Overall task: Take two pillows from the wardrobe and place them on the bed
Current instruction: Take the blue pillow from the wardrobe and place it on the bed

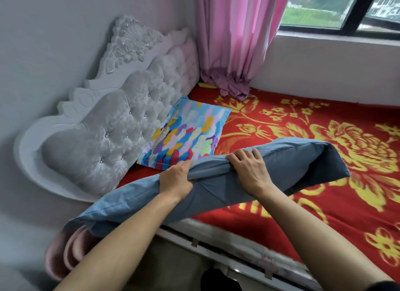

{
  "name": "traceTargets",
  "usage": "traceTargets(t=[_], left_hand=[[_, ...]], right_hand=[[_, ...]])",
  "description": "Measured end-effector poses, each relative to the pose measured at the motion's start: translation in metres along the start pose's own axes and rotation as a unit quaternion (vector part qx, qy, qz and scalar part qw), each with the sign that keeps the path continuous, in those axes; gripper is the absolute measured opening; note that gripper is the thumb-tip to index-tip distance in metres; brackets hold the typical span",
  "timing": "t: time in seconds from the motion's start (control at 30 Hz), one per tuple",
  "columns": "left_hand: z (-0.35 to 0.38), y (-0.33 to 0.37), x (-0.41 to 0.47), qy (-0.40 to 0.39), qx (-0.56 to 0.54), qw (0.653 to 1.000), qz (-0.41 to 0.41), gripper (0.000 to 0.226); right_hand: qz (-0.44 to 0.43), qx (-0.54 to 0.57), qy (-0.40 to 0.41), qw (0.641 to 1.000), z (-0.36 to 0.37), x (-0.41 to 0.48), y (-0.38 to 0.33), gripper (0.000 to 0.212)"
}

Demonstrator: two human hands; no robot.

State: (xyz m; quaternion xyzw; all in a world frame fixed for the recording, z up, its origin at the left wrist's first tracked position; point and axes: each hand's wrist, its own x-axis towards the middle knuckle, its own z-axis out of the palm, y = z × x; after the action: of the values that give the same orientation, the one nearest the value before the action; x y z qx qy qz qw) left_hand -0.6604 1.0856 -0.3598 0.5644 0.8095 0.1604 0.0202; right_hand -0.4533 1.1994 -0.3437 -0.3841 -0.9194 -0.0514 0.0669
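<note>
A pale grey wall [43,30] backs a white carved headboard [112,108] with tufted, studded padding. A pink curtain [236,37] hangs in the corner, its hem bunched on the red bedspread [324,121] with yellow flowers. Daylight and greenery show through the dark-framed window [346,13] above a plain sill
</note>
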Motion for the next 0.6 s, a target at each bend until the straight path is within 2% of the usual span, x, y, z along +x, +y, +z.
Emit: traceTargets(t=[0.23, 0.43, 0.6], left_hand=[[0.012, -0.013, 0.112, -0.025, 0.013, 0.999, -0.044, 0.052], [0.021, -0.032, 0.187, 0.007, -0.029, 0.996, -0.088, 0.064], [0.035, -0.061, 0.254, -0.023, -0.106, 0.988, -0.113, 0.055]], right_hand=[[-0.003, 0.033, -0.023, 0.999, 0.032, 0.117, 0.032, 0.036], [-0.013, 0.048, -0.018, 0.999, 0.044, 0.205, 0.047, 0.035], [-0.023, 0.025, -0.012, 0.999, 0.053, 0.276, 0.052, 0.037]])
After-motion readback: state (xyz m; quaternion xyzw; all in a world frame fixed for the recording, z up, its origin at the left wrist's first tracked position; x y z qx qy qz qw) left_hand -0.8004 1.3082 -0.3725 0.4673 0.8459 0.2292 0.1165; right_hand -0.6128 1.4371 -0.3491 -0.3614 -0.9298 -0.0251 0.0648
